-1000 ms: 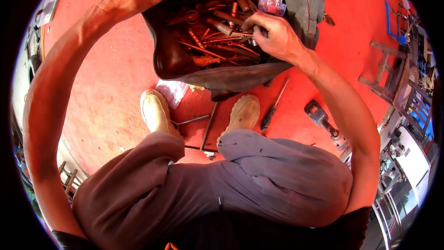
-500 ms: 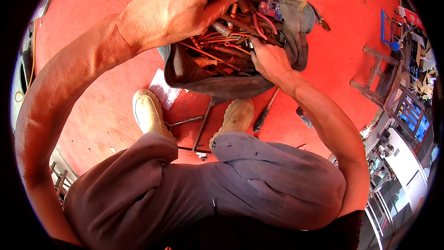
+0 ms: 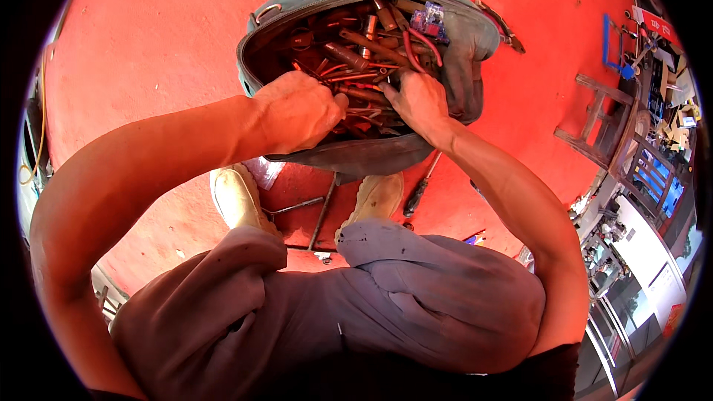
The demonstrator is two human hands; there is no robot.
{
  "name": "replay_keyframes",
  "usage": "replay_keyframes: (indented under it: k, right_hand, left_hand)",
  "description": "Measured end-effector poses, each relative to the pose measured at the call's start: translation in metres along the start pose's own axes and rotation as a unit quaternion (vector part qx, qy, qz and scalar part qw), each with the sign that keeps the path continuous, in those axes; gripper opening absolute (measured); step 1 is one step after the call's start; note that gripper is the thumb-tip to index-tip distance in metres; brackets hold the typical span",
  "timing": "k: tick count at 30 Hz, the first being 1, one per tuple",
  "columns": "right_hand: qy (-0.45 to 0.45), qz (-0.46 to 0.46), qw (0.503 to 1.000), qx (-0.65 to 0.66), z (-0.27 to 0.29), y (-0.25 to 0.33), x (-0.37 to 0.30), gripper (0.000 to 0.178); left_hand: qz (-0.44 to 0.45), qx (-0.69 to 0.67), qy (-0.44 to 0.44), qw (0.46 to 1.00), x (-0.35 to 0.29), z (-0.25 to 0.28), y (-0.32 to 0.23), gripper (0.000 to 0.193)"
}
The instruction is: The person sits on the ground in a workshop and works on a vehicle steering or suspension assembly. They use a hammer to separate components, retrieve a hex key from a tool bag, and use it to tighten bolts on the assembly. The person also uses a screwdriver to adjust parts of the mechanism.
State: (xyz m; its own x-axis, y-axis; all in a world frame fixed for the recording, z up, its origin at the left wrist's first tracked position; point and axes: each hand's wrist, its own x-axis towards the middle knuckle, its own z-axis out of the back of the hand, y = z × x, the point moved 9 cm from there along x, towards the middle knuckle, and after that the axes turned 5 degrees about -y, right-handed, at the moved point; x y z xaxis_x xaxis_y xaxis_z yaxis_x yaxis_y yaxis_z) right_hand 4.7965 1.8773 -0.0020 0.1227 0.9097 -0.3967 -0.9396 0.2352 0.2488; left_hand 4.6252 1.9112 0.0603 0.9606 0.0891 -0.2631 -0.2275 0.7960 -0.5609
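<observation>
An open grey-green tool bag point(image 3: 338, 157) stands on the floor in front of me, filled with a jumble of loose hand tools. My left hand point(image 3: 301, 110) is closed over the bag's near left part, its fingers curled down; anything in them is hidden. My right hand point(image 3: 422, 104) reaches in over the near right rim with thumb and fingers apart, touching the tools. Just beyond it lie red-handled pliers point(image 3: 413, 48). A clear purple-tinted plastic piece point(image 3: 429, 22) rests on the heap at the far right, and a socket point(image 3: 369, 33) sits near the middle.
Between my shoes point(image 3: 238, 197) and the bag, a metal T-shaped bar point(image 3: 321, 215) lies on the red floor point(image 3: 163, 52). A screwdriver point(image 3: 417, 197) is by the right shoe. To the right stand a wooden stool point(image 3: 594, 115) and a cluttered row of parts.
My left hand has let go of the bag's upper edge and come down inside its near left side. My right hand has shifted slightly left, and the bag's mouth shows more widely.
</observation>
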Motion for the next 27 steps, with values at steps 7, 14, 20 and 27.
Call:
replay_keyframes:
  k: [7, 14, 20, 27]
  right_hand:
    - [-0.022, -0.125, 0.983, 0.134, -0.013, -0.015, 0.006, 0.035]
    - [0.197, -0.444, 0.719, 0.496, -0.021, -0.022, -0.026, 0.022]
    - [0.259, -0.446, 0.64, 0.569, 0.011, -0.028, -0.057, 0.022]
    - [0.278, -0.32, 0.72, 0.549, 0.098, 0.027, -0.099, 0.02]
  left_hand:
    - [-0.019, -0.018, -0.025, 0.999, -0.002, -0.016, 0.009, 0.046]
    - [-0.051, 0.0, -0.019, 0.998, -0.006, -0.016, 0.008, 0.051]
    - [-0.01, 0.031, -0.012, 0.999, -0.006, -0.003, 0.015, 0.048]
    - [0.071, -0.13, -0.208, 0.967, -0.014, 0.042, -0.007, 0.076]
